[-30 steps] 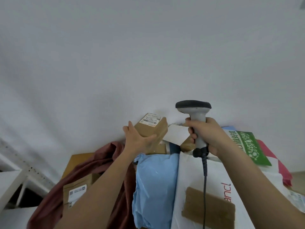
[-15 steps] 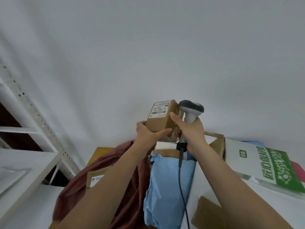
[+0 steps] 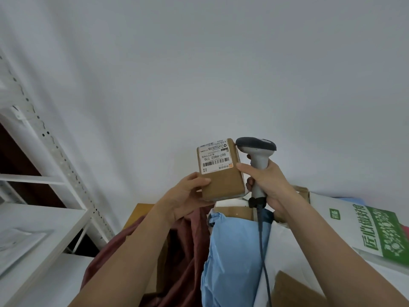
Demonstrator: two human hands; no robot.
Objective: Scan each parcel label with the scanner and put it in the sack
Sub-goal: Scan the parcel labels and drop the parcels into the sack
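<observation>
The left hand [image 3: 186,196] holds a small brown parcel [image 3: 221,173] up before the white wall, its label [image 3: 215,158] facing the camera. The right hand [image 3: 267,182] has its grip closed round the scanner [image 3: 257,160], thumb touching the parcel's edge. Below lie a blue mailer [image 3: 232,251], a dark red sack [image 3: 177,251], and a green-printed white box [image 3: 365,231]. White shelving [image 3: 44,218] stands left. The cable [image 3: 264,262] runs out of frame.

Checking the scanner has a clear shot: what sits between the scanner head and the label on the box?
Nothing. In the head view the scanner head sits right beside the box edge, next to its label; no gap shows.
</observation>
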